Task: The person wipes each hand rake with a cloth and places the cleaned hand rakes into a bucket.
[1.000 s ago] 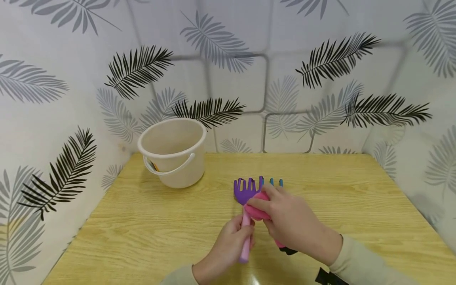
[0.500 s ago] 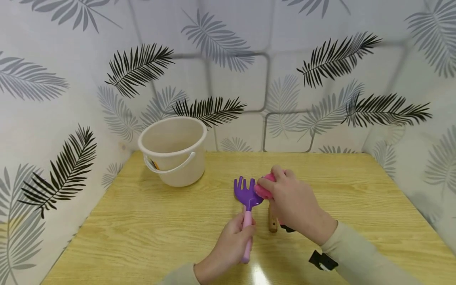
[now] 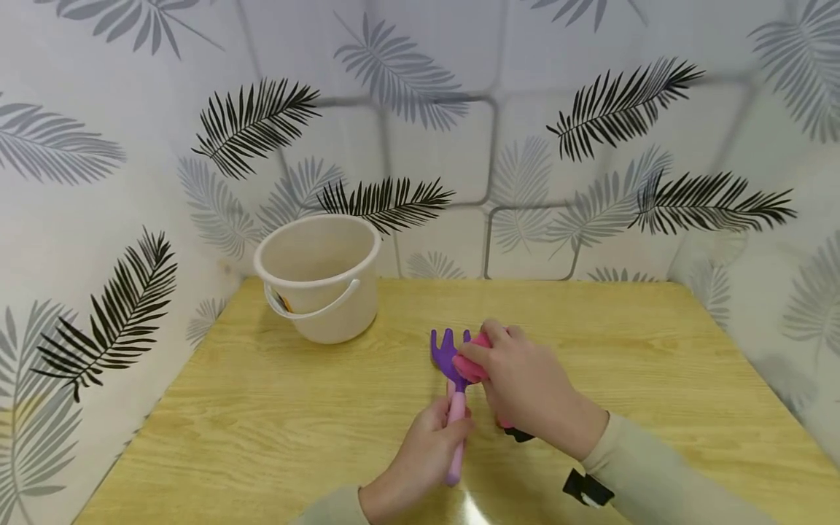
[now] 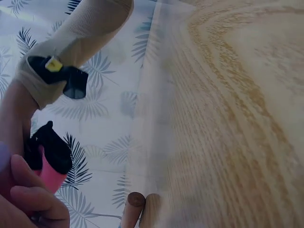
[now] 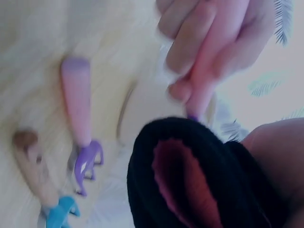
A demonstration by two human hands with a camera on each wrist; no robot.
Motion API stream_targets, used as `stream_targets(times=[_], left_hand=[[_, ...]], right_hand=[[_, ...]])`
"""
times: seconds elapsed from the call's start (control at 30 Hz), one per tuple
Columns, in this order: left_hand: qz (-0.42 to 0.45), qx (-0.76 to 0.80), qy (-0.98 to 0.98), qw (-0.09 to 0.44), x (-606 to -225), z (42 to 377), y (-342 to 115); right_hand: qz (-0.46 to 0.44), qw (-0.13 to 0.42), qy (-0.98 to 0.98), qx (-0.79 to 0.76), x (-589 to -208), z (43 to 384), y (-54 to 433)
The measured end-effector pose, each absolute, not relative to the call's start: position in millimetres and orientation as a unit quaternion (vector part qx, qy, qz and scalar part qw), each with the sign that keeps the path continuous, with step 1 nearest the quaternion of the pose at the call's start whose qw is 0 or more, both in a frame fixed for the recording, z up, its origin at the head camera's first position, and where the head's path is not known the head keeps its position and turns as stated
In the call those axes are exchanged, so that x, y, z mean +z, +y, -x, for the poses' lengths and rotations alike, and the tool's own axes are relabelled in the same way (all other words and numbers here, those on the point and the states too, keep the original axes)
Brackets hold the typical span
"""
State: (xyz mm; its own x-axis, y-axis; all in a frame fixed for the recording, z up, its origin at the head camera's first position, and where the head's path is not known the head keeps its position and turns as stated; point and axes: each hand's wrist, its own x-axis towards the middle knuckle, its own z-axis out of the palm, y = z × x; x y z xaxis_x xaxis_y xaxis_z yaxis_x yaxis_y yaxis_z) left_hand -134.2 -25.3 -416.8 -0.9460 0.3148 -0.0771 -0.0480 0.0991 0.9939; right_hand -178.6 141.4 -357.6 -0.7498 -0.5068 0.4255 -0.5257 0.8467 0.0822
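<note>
My left hand grips the pink handle of a hand fork, its purple tines pointing away from me. My right hand holds a soft pink piece against the right side of the purple head, overlapping some tines. In the right wrist view, this piece shows a black-edged opening with a scalloped pink lining. Lying on the table behind are a second purple hand fork with a pink handle and a blue-headed fork with a wooden handle. In the head view my hands mostly hide these two.
A cream bucket with its handle hanging down stands at the back left of the wood-grain table. Leaf-patterned sheeting rises behind the table and along its sides. A black strap piece hangs by my right sleeve.
My right hand moved the pink piece up and right toward the tines, then back down and left onto the fork's head. My left hand keeps its hold, nearly still.
</note>
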Motion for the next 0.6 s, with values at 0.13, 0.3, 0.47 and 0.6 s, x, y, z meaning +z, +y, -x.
stream_targets(times=[0.13, 0.3, 0.47, 0.6], left_hand=[[-0.104, 0.673, 0.718, 0.148, -416, 131, -24], [-0.094, 0.673, 0.718, 0.148, -417, 131, -23], [-0.074, 0.69, 0.707, 0.135, -417, 135, -23], [-0.069, 0.711, 0.685, 0.145, -418, 135, -22]], right_hand=[[-0.255, 0.223, -0.941, 0.012, -359, 189, 147], [-0.283, 0.21, -0.936, 0.011, -357, 181, 146], [-0.319, 0.2, -0.925, 0.054, -355, 165, 144], [-0.297, 0.185, -0.934, 0.074, -356, 166, 149]])
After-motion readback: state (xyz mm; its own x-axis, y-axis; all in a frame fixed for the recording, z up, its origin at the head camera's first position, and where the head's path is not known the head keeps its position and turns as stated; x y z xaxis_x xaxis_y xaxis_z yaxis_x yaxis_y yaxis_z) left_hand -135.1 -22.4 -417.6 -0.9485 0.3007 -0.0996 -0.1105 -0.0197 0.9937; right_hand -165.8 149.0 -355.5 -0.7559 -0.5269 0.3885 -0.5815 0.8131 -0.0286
